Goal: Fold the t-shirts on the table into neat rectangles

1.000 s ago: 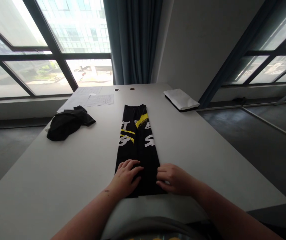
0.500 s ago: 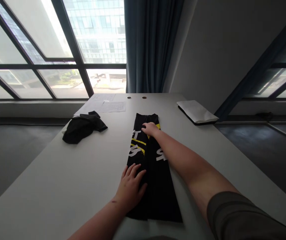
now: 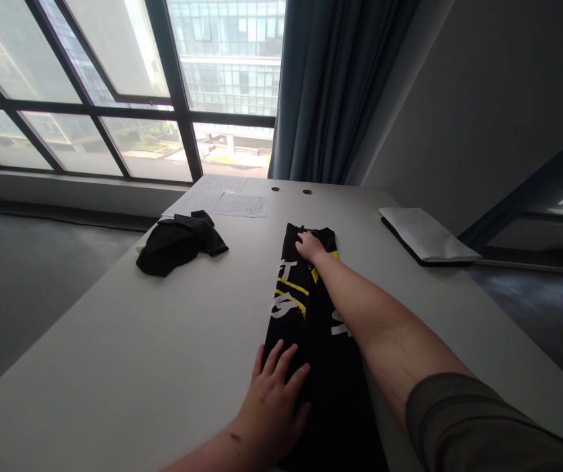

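A long black garment (image 3: 340, 393) with white lettering and yellow stripes lies lengthwise on the table in front of me. My left hand (image 3: 276, 400) rests flat on its near left part, fingers spread. Close to the far edge, my right hand (image 3: 309, 245) has its fingers curled down on the fabric, which is puckered there; the fingertips are partly hidden. My right forearm crosses over the garment's right side and covers some of the lettering. The garment's near end runs out of the picture.
On the white table (image 3: 187, 341), a crumpled black cloth (image 3: 177, 242) lies to the left. Printed paper sheets (image 3: 239, 204) are behind it. A folded white and black item (image 3: 426, 234) sits at the right edge. Two cable holes are at the back, near a blue curtain (image 3: 330, 92).
The view has swung left and tilted slightly. My right hand has shifted a little closer to the garment's far edge, which is now more wrinkled. My left hand stays flat on the cloth.
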Demonstrator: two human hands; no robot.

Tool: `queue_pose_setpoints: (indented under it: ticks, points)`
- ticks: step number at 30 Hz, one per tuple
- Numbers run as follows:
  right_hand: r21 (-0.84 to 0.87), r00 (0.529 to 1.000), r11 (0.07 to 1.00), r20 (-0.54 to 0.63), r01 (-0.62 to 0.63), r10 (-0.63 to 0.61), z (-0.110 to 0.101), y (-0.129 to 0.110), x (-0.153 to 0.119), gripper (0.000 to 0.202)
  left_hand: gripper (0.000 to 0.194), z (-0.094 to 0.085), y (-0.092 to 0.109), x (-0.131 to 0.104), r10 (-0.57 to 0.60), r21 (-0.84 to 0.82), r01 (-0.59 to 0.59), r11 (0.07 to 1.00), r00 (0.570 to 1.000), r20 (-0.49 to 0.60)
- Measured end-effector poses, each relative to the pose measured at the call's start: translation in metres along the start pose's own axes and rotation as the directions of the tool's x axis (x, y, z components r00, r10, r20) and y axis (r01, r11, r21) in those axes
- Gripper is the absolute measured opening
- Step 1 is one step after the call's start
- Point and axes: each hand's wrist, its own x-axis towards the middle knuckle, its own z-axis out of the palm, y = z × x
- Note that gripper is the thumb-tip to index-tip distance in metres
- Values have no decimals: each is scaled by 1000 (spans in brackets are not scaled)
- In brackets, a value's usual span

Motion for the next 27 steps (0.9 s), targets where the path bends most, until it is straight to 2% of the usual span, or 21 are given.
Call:
queue_pose_setpoints:
  ticks: [7, 10, 13, 15, 20, 23, 27]
  points:
    - [-5, 999, 1000, 32, -14, 15, 0, 9, 6, 68, 69, 0, 1, 2, 6, 17, -7, 1000, 1000, 18]
    - [-23, 1000, 1000, -9, -18, 17, -3, 12, -2, 69, 73, 2, 0, 3, -10, 27, 9, 1000, 1000, 11]
    - [-57, 990, 998, -137, 22, -30, -4, 13, -26, 69, 75, 4, 0, 3, -25, 39, 24, 999, 1000, 9]
    - [-82, 982, 994, -173, 66, -80, -2, 13, -51, 69, 74, 5, 0, 4, -27, 45, 26, 999, 999, 18]
    - [-85, 990, 986, 36, 141, -138, 14, 13, -117, 69, 73, 6, 0, 4, -30, 57, 29, 998, 999, 29]
    - [-79, 988, 986, 48, 148, -145, 19, 13, -143, 70, 73, 7, -1, 5, -26, 76, 25, 997, 1000, 16]
    - [-96, 981, 977, 21, 192, -191, 19, 12, -161, 69, 74, 8, -1, 8, -12, 115, 11, 993, 1000, 8]
